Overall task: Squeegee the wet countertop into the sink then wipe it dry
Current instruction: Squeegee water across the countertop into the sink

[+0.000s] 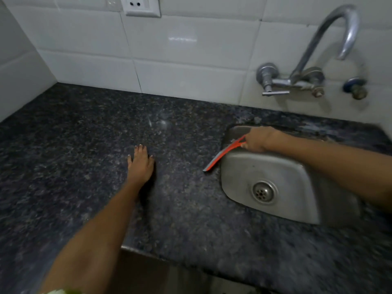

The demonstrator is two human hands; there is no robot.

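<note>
A dark speckled granite countertop (pixel 84 145) fills most of the view, with a steel sink (pixel 297 179) set into it at the right. My right hand (pixel 258 141) is closed around the handle of an orange squeegee (pixel 222 153) with a grey blade. The blade lies along the sink's left rim, its lower end resting on the counter. My left hand (pixel 141 164) lies flat on the counter left of the sink, palm down, fingers spread, holding nothing.
A white tiled wall runs behind the counter and along its left side. A chrome tap (pixel 326 39) with valves is mounted above the sink. A wall socket (pixel 141 6) sits at the top. The counter's front edge (pixel 161 257) is near me.
</note>
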